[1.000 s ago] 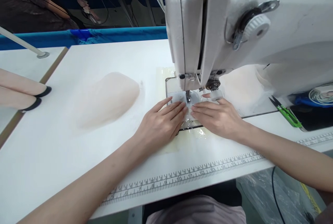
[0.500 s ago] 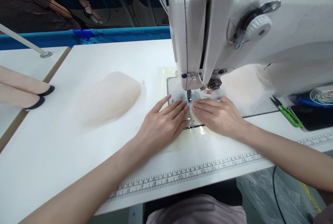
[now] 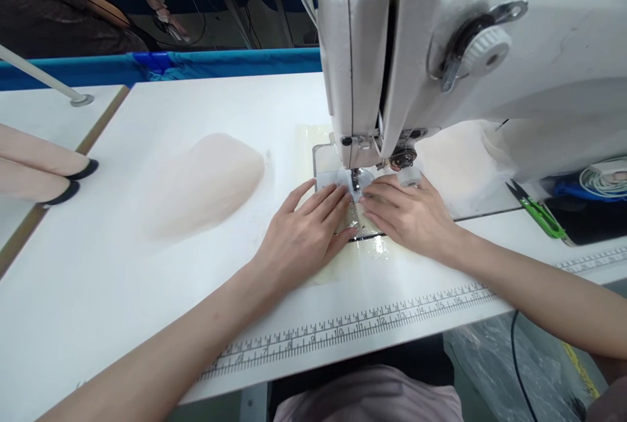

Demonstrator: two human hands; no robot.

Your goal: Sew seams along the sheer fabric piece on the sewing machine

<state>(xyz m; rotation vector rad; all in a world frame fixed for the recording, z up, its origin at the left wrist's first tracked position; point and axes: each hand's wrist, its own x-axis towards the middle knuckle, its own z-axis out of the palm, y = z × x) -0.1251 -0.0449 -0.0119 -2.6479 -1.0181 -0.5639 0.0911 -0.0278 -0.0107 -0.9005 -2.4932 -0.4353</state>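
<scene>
My left hand [image 3: 308, 232] lies flat at the left of the presser foot [image 3: 355, 179], fingers stretched and thumb out to the right. On the other side, my right hand [image 3: 411, 216] rests with its fingers extended toward the foot, fingertips close to it. Both press down on the metal bed plate [image 3: 321, 159] of a white sewing machine [image 3: 343, 63]. Whether thin sheer cloth lies beneath the fingers I cannot tell. A sheer beige fabric piece [image 3: 215, 180] lies on the table to the left, and pale fabric [image 3: 455, 154] sits right of the needle area.
Green thread snips [image 3: 541, 218] lie at the right beside a dark tray [image 3: 588, 219]. A printed ruler [image 3: 337, 337] runs along the front edge. Two beige tube-like pieces with black ends [image 3: 44, 174] are at far left. A person's arm [image 3: 105, 10] shows beyond the blue cloth [image 3: 220, 66].
My fingers have shifted very slightly by the presser foot, with the right hand's fingers a little more spread. The view has moved a touch.
</scene>
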